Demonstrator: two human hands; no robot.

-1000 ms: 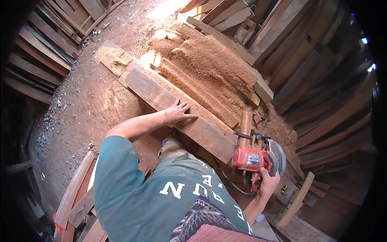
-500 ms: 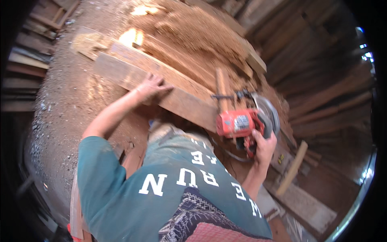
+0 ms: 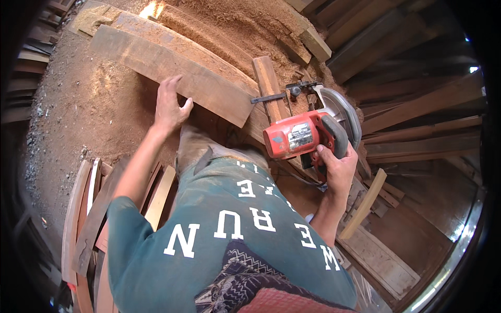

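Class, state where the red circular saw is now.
Head view, right of centre: the red circular saw is in the right hand, beside the plank's right end.

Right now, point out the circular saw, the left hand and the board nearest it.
Circular saw [image 3: 303, 134]: head view, red motor housing.
Left hand [image 3: 170, 108]: head view, back of the hand.
Board [image 3: 195, 86]: head view, broad upper face.

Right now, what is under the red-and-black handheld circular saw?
A narrow reddish-brown wooden board runs toward the saw, with a black metal bar across it; its near end is covered. The saw's body hides whatever lies directly beneath.
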